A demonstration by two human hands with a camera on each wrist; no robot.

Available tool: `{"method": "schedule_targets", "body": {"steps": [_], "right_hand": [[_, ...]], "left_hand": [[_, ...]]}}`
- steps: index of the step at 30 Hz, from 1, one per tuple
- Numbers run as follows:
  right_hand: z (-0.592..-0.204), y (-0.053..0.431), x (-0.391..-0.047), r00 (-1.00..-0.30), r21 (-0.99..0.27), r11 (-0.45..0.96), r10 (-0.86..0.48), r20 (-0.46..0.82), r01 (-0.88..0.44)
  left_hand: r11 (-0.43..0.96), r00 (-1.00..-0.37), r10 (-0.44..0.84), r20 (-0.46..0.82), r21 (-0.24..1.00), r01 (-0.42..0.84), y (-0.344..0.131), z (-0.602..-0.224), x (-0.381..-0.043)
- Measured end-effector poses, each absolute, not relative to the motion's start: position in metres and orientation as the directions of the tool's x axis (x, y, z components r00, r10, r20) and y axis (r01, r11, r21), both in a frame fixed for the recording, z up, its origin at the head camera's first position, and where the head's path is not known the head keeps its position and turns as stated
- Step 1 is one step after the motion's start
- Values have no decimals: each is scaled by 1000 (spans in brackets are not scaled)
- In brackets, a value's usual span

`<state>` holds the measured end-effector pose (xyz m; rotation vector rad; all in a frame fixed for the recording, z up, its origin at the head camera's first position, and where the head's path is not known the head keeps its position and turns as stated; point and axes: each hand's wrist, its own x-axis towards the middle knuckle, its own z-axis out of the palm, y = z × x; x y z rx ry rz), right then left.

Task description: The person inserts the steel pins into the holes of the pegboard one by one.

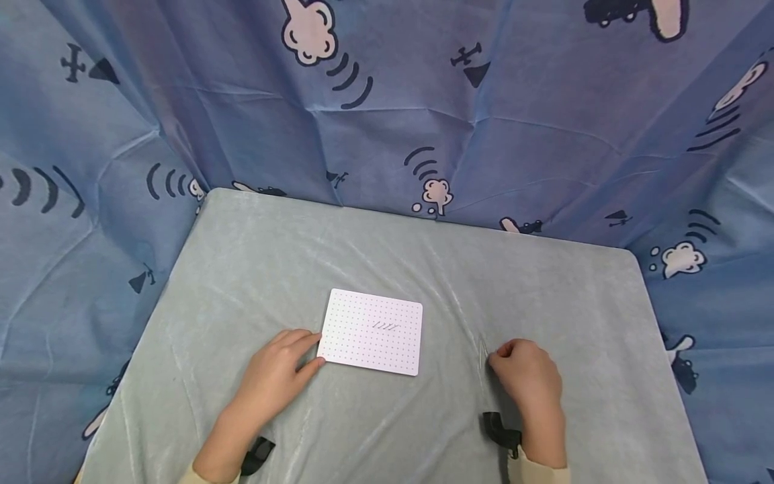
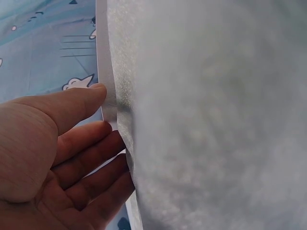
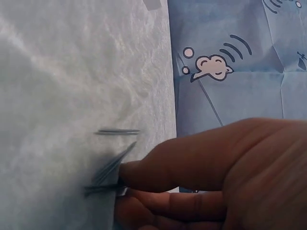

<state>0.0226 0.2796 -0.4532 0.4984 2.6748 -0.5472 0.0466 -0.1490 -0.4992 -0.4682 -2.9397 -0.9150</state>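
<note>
A white perforated board [image 1: 357, 339] lies on the cloth, with several short dark pins [image 1: 385, 327] slanting in a row near its middle. My left hand [image 1: 275, 380] touches the board's left edge, thumb at the near corner and forefinger farther up; in the left wrist view its fingers are fairly straight along the edge. To the right of the board, my right hand [image 1: 529, 373] is low over the cloth, thumb and forefinger together. In the right wrist view they pinch a thin metal pin [image 3: 101, 189], its far end blurred. Other thin pins [image 3: 117, 132] lie beside the fingertips.
A pale grey-green cloth [image 1: 290, 249] with creases covers the table. Blue printed curtains [image 1: 387, 134] hang behind and at both sides. A dark strap piece [image 1: 500, 430] sits by the right wrist, another [image 1: 258, 457] by the left.
</note>
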Motion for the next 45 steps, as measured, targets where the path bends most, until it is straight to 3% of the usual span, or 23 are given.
{"method": "schedule_targets", "body": {"steps": [29,45], "right_hand": [[-461,269,24,-896,-283,884,263,-358,373],[-459,285,28,-900,-385,843,231,-370,375]], "left_hand": [[784,-949,279,145,537,312,-148,-497,47],[779,-951,282,127,549,304,-148,-498,46]]}}
